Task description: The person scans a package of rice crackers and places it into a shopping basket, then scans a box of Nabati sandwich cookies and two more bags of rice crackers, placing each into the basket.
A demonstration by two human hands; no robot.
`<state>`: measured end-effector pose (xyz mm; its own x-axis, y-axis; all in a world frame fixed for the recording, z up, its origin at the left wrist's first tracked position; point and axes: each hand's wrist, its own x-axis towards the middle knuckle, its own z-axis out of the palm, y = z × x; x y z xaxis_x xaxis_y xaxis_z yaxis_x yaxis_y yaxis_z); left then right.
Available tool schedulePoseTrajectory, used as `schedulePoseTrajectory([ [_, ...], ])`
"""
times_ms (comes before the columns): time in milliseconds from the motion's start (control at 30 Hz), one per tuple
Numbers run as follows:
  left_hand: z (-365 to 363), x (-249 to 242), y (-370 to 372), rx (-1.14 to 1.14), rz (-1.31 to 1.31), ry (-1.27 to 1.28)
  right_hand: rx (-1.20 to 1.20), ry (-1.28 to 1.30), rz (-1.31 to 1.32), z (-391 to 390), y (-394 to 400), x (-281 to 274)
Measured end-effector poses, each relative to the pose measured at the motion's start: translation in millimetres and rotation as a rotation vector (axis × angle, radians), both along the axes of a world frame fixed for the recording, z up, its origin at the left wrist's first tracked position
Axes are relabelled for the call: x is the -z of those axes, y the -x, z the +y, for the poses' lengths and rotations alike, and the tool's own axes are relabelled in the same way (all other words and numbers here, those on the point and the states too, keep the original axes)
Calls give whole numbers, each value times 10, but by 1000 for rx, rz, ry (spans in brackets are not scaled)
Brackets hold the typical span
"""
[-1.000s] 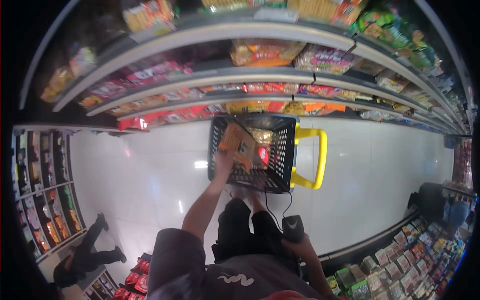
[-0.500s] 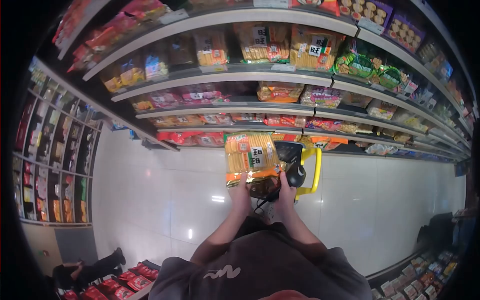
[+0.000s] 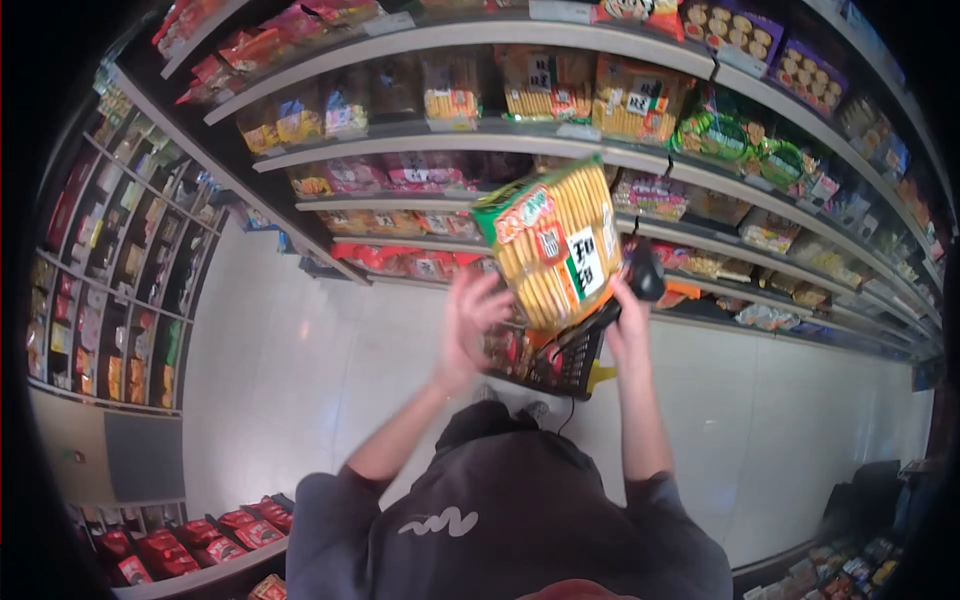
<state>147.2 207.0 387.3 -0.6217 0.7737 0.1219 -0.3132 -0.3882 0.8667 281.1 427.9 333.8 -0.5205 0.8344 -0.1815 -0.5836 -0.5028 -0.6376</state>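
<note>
A large clear bag of rice crackers (image 3: 560, 250), with green, white and orange printing, is tilted up in front of the shelves. My right hand (image 3: 630, 315) is closed at its lower right edge, beside a black handheld device (image 3: 645, 270) that looks like a barcode scanner. The device's dark handle runs down under the bag; my fingers behind it are hidden. To the left of the bag, my left hand (image 3: 472, 325) is open and motion-blurred, its fingers spread. Below the bag is a black basket (image 3: 565, 375) with yellow parts and packets inside.
Curved-looking shelves (image 3: 440, 145) stocked with bagged snacks span the front. Another shelf unit (image 3: 110, 270) stands at the left. Red packets (image 3: 200, 540) lie on a display at lower left. Pale tiled floor (image 3: 300, 360) lies around me, and a dark chair-like shape (image 3: 865, 500) is at right.
The cracker bag has been raised and tilted, and the black device has gone up with it. My left hand has let go of the bag and moved slightly left. More of the basket shows.
</note>
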Motion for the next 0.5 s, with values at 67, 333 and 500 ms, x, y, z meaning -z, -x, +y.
schedulePoseTrajectory([
  [67,41,-108,578,139,198,-195,59,-192,-131,148,-52,-442],
  [333,575,-483,1312,388,422,496,13,-823,-446,682,279,-989],
  [500,935,-384,1557,361,301,325,15,-932,-507,820,642,-1209],
])
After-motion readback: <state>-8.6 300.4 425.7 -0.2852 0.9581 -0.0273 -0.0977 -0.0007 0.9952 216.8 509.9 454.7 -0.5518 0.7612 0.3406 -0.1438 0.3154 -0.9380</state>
